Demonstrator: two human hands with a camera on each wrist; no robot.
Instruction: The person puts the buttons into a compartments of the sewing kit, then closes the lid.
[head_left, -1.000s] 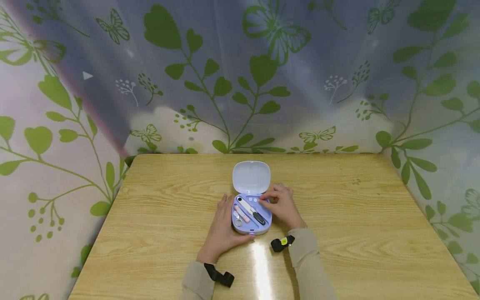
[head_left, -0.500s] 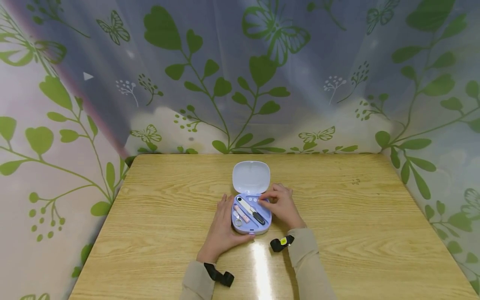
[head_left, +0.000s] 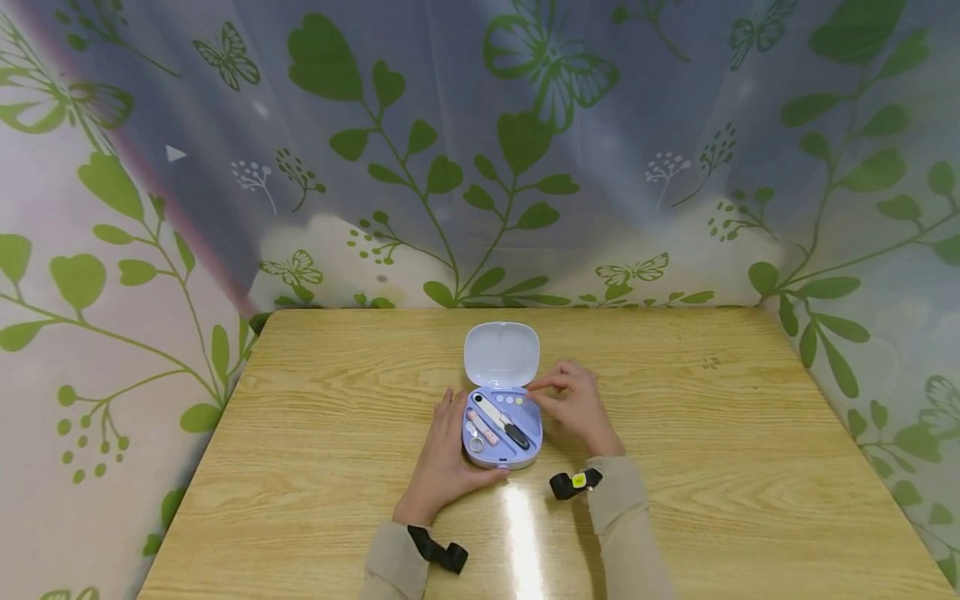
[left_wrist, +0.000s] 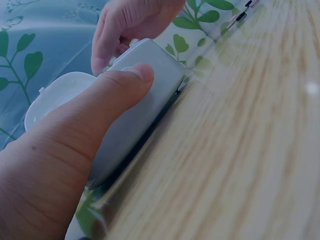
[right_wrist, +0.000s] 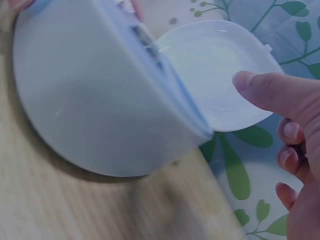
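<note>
Sleeves are beige, wrist cameras black, the right one marked yellow.

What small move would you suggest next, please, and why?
I would probably draw the right grip back from the case: no disc shows at its fingertips, three small discs sit in a row in the rear compartment, and the fingertips are close to the open lid, which may need room to swing shut.

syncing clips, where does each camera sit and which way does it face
Head: on the head, facing forward and down at table and case; left grip, right grip, sleeves show.
Left wrist: on that wrist, facing the case's side; left grip close, right grip beyond.
Right wrist: on that wrist, facing the case and lid; right grip, plus bit of left grip.
Both wrist views share case and lid.
</note>
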